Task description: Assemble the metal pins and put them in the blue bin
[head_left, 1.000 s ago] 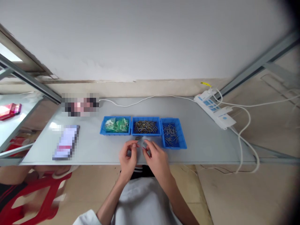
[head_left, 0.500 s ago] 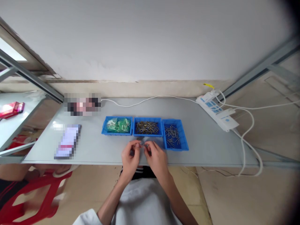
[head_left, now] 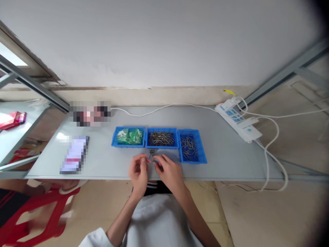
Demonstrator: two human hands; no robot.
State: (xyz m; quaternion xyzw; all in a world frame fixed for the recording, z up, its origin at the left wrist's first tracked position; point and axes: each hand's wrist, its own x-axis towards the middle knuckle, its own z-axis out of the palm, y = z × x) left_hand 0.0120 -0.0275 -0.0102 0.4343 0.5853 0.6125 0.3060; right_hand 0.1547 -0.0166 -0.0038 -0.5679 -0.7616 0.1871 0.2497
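Note:
My left hand (head_left: 138,172) and my right hand (head_left: 169,172) meet over the table's front part, their fingertips pinched close together. Whatever lies in either pinch is too small to make out. Just beyond my fingertips, a few small screws (head_left: 153,151) lie on the table. Past them stands a blue bin of brass-coloured screws (head_left: 161,139). To its left, another blue bin holds green and clear packets (head_left: 130,136) with pale pieces inside. On the right, a third blue bin contains loose silver screws or nails (head_left: 189,147).
A white power strip (head_left: 238,120) with plugged-in cables is at the table's right. Along the back runs a white cord (head_left: 151,113). A blurred-out phone-like object (head_left: 74,154) lies left. Beside the table, a person sits on a red stool (head_left: 48,219).
Both hands have shifted slightly left and toward me, with the fingertips still close together. The screws in front of the middle bin show more plainly. The bins stay in place.

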